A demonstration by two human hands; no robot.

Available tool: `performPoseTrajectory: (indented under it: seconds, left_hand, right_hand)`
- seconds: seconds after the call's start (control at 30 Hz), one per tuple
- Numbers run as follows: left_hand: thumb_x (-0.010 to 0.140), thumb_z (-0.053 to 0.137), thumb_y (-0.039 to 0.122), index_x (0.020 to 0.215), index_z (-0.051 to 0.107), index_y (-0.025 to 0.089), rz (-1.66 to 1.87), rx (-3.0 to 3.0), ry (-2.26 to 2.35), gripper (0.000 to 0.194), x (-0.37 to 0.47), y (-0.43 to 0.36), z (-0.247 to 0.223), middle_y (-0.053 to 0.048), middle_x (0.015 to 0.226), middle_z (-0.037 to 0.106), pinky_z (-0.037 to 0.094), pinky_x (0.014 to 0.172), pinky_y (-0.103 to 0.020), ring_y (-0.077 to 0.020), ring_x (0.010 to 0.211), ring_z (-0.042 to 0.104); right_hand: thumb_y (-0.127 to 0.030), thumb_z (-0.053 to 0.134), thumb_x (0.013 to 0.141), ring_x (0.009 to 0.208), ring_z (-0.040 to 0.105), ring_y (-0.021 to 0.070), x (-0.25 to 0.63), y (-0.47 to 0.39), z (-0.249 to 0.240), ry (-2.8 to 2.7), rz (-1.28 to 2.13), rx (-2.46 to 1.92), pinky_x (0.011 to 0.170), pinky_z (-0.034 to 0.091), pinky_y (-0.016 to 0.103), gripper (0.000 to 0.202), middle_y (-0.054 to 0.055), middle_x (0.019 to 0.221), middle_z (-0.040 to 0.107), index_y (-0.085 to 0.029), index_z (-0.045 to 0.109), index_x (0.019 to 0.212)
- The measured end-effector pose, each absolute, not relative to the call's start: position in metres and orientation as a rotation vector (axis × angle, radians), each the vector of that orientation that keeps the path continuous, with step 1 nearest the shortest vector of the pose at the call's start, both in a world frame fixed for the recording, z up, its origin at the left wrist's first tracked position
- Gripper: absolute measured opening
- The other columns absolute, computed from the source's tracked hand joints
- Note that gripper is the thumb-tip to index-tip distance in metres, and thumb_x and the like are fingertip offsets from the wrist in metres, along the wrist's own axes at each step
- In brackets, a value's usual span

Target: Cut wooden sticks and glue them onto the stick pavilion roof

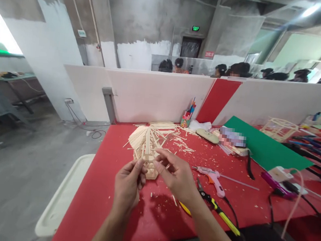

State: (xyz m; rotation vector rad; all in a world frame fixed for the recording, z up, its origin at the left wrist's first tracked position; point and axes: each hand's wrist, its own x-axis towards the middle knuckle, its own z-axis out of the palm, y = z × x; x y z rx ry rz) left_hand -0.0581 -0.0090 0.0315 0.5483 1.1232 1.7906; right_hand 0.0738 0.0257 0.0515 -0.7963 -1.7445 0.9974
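A model house of pale wooden sticks (147, 142), with a slatted roof, stands on the red table (97, 190). In front of it, my left hand (129, 180) is closed, thumb and fingers pinched at a small pale wooden piece (149, 158). My right hand (176, 173) is held at the model's right side, its thumb and forefinger apart. Whether its fingertips touch the sticks, I cannot tell. Right of this hand lie a pink glue gun (213, 178) with a glue stick in it and yellow-handled cutters (220, 209).
Loose sticks (185, 143) and chips are scattered behind the model. Further back are a pen holder (186, 119) and a green board (262, 149). A purple power strip (276, 184) with cables lies at right. A white partition (157, 97) borders the table; people sit beyond it.
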Motion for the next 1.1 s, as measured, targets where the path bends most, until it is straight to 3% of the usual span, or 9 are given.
performPoseTrajectory:
  seconds: [0.27, 0.83, 1.1]
  left_hand:
    - [0.059, 0.080, 0.038, 0.063, 0.066, 0.011, 1.886, 0.599, 1.188, 0.030, -0.062, 0.016, 0.021, 0.002, 0.053, 0.061, 0.027, 0.029, -0.014, -0.0034, 0.032, 0.043]
    - [0.064, 0.076, 0.039, 0.057, 0.065, 0.012, 1.771, 0.687, 1.180, 0.031, -0.063, 0.021, 0.026, 0.003, 0.040, 0.053, 0.027, 0.032, -0.015, -0.0040, 0.032, 0.040]
    - [0.071, 0.072, 0.039, 0.069, 0.069, 0.016, 1.866, 0.799, 1.466, 0.023, -0.063, -0.003, 0.022, 0.002, 0.050, 0.060, 0.033, 0.036, -0.017, -0.0070, 0.038, 0.045]
  right_hand:
    - [-0.031, 0.056, 0.085, 0.079, 0.064, 0.0151, 0.083, 0.022, 0.039, -1.827, 0.874, -0.916, 0.065, 0.048, 0.023, 0.025, 0.004, 0.096, 0.071, -0.023, 0.067, 0.106]
    - [-0.032, 0.054, 0.086, 0.088, 0.065, 0.0187, 0.091, 0.023, 0.025, -1.857, 0.926, -0.957, 0.074, 0.050, 0.028, 0.025, 0.004, 0.103, 0.071, -0.023, 0.068, 0.105]
    - [-0.036, 0.049, 0.088, 0.091, 0.065, 0.0181, 0.104, 0.038, 0.017, -1.926, 0.797, -1.131, 0.075, 0.050, 0.027, 0.027, 0.002, 0.104, 0.071, -0.026, 0.068, 0.106]
